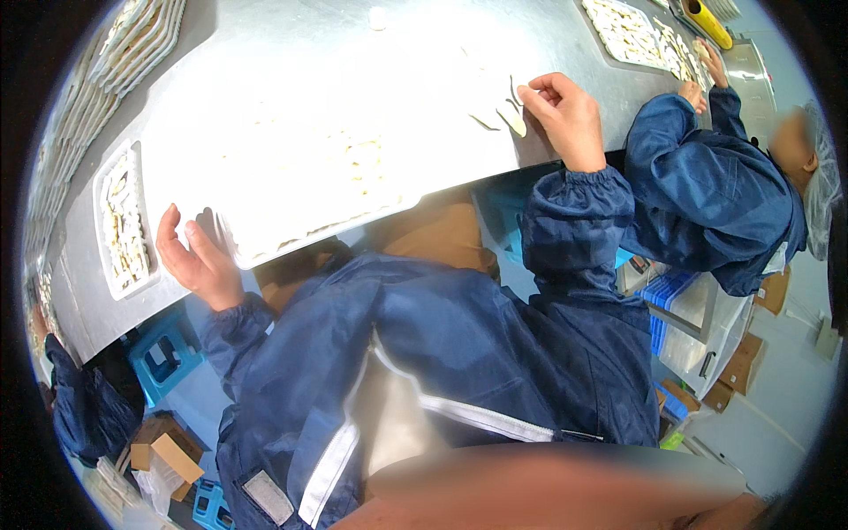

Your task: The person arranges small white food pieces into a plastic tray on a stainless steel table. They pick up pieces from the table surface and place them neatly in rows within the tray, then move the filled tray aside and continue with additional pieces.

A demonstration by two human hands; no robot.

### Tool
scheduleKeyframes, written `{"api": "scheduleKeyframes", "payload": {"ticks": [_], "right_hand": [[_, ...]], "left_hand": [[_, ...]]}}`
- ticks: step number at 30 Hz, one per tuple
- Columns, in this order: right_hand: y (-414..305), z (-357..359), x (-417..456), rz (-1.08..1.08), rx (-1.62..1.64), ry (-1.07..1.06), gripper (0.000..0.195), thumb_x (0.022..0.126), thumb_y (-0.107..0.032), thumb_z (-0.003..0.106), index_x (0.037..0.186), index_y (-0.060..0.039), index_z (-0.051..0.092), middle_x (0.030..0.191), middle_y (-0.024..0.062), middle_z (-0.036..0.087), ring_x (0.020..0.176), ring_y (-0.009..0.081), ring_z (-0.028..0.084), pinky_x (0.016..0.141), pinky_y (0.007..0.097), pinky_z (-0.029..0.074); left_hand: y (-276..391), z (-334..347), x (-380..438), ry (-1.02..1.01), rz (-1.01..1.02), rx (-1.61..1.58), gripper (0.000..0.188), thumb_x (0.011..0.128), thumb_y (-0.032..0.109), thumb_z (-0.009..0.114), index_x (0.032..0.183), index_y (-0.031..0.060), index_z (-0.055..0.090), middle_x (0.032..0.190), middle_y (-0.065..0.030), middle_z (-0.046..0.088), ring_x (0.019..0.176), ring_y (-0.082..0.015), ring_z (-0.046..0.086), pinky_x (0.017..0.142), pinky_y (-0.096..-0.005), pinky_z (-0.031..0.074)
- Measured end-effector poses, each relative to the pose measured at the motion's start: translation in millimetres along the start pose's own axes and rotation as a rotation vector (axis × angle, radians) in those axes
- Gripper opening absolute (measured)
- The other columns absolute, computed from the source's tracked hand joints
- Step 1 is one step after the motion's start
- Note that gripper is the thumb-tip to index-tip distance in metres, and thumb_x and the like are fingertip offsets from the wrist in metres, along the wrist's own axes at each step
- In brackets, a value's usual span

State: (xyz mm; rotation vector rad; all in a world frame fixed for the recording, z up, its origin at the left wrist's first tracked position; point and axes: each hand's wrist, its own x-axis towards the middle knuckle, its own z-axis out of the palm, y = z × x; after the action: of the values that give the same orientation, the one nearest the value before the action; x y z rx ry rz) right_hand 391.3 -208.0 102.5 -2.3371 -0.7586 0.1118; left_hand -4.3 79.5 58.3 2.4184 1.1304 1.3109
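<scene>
My right hand (566, 112) is over the steel table, thumb and forefinger pinched together beside a few slender pale and dark-edged slices (513, 120); whether something small is between the fingertips cannot be told in the glare. My left hand (199, 258) is raised with thumb and fingers apart, holding nothing, at the left corner of a large white tray (318, 235). Small pale pieces (361, 162) lie in that tray, much of it washed out by bright light. To the left of my left hand is a smaller white tray (122, 218) of pale sliced pieces.
Stacked white trays (136, 50) of pieces stand at the upper left. A white round object (377, 18) is at the far side. At right, a co-worker (715, 179) in a hairnet handles pieces near another filled tray (623, 33). Blue stools (162, 358) are below the table (86, 311).
</scene>
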Motion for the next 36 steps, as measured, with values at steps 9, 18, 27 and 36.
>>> {"api": "scheduleKeyframes", "payload": {"ticks": [9,18,27,36], "right_hand": [[-3,0,10,0.030,-0.160,-0.083,0.033,0.084,-0.029,0.079,0.101,-0.0006,0.077,0.086,0.0143,0.075,0.078,0.0279,0.072,0.073,0.0380,0.057],[-49,13,13,-0.426,0.066,-0.071,0.027,0.081,-0.016,0.079,0.102,0.0002,0.074,0.088,0.0110,0.071,0.072,0.0204,0.067,0.072,0.0325,0.055],[-113,65,-2,-0.927,0.004,-0.166,0.018,0.082,-0.012,0.081,0.097,-0.0081,0.072,0.083,0.0029,0.066,0.073,0.0178,0.060,0.079,0.0347,0.041],[-120,72,-3,-0.947,0.004,-0.181,0.016,0.083,-0.014,0.080,0.095,-0.0086,0.071,0.085,0.0027,0.066,0.076,0.0195,0.062,0.079,0.0349,0.040]], "left_hand": [[1,0,1,0.033,0.056,-0.019,0.031,0.106,0.013,0.056,0.132,-0.0033,0.063,0.127,-0.0175,0.066,0.116,-0.0326,0.062,0.104,-0.0425,0.046],[0,-1,0,0.021,0.080,0.003,0.031,0.108,0.015,0.056,0.134,0.0008,0.062,0.131,-0.0157,0.066,0.120,-0.0310,0.061,0.106,-0.0422,0.043],[0,-1,0,0.032,0.079,0.010,0.030,0.107,0.013,0.056,0.134,0.0010,0.063,0.131,-0.0156,0.066,0.120,-0.0311,0.062,0.106,-0.0421,0.044],[-1,0,0,0.040,0.103,0.001,0.030,0.108,0.015,0.056,0.134,0.0010,0.063,0.131,-0.0152,0.066,0.120,-0.0306,0.062,0.106,-0.0417,0.045]]}}
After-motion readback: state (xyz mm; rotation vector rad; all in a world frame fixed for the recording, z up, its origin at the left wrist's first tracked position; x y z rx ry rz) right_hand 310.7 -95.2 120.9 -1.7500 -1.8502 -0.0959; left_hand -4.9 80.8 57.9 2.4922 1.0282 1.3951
